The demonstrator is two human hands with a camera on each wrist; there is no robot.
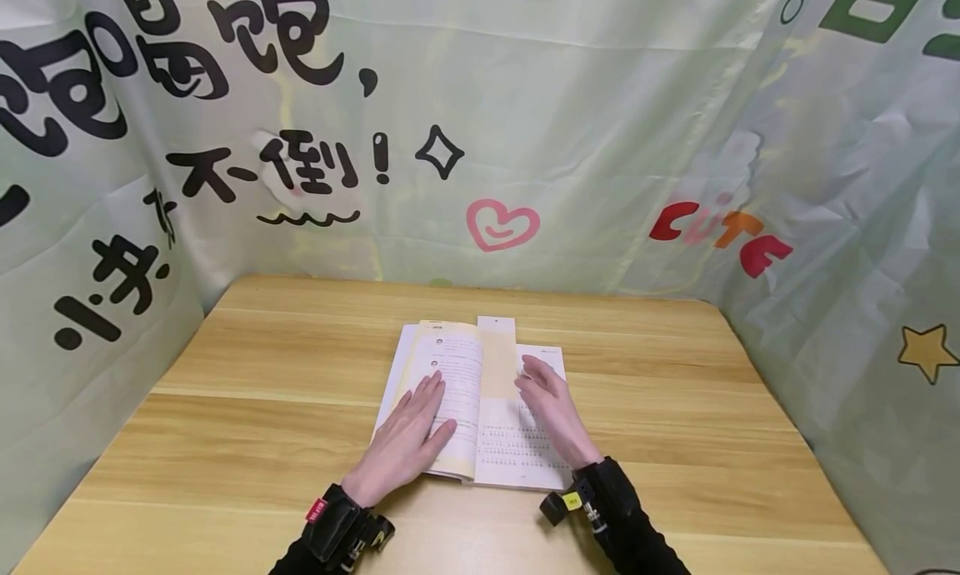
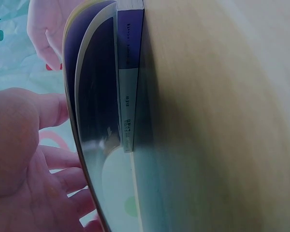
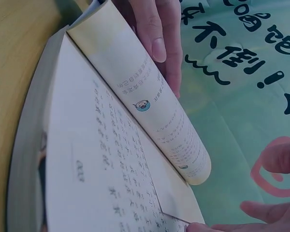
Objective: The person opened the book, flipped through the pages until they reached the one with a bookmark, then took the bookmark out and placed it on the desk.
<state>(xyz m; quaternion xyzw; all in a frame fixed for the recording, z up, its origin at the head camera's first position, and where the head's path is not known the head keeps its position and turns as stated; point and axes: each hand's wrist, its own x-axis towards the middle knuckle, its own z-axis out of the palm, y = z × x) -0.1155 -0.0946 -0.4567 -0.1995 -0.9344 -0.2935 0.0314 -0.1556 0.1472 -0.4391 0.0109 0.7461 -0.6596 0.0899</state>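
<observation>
An open book lies on the table, its left-hand pages bowed upward near the fold. My left hand rests on the left page, fingers spread and nearly straight. Along the fold, a cream bookmark-like strip lies on the right page and sticks out past the top edge. My right hand is over the right page beside that strip, fingers loosely bent with nothing gripped. In the right wrist view, one fingertip is at the strip's edge. The left wrist view shows the book's purple-and-pale spine.
A wooden table carries the book near its middle. Behind and at both sides hangs a pale green cloth printed with black characters, a pink heart and coloured letters. Each wrist wears a black camera band.
</observation>
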